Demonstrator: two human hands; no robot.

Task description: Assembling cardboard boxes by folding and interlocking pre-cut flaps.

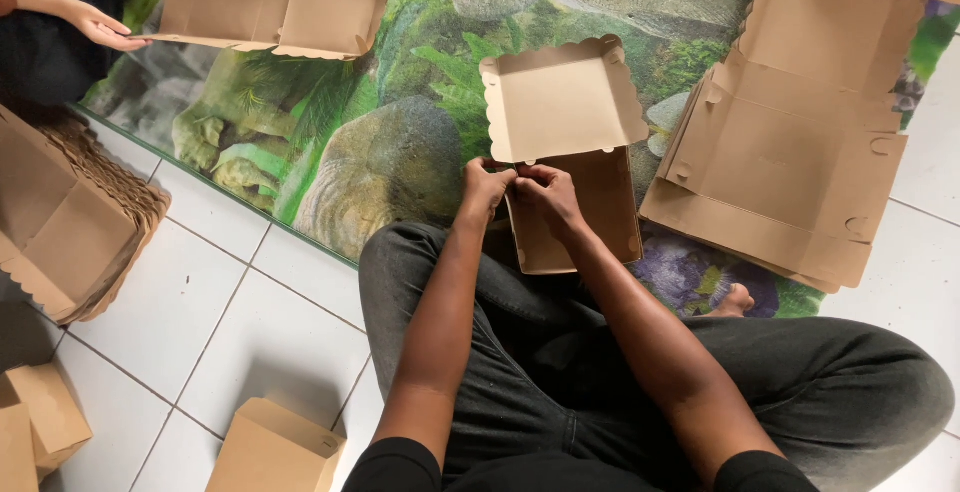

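Dark-trousered legs (560, 372) sit crossed on the white tiled floor (250, 322). Above them, the left hand (484, 188) and right hand (548, 195) meet, fingers pinching the near-left corner of a brown cardboard box (575, 152) with a scalloped open lid, which rests on a green printed mat (390, 102). Flat box blanks (800, 142) lie just right. Another person's hand (100, 27) touches a second box (275, 2) top left.

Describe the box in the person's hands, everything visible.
The box is plain brown cardboard, half folded. Its lid stands open, facing the camera, with scalloped edges and a tab at the upper right corner. The tray part lies below, over the person's knee and the leafy printed mat. The left hand and right hand pinch its near left corner at the hinge.
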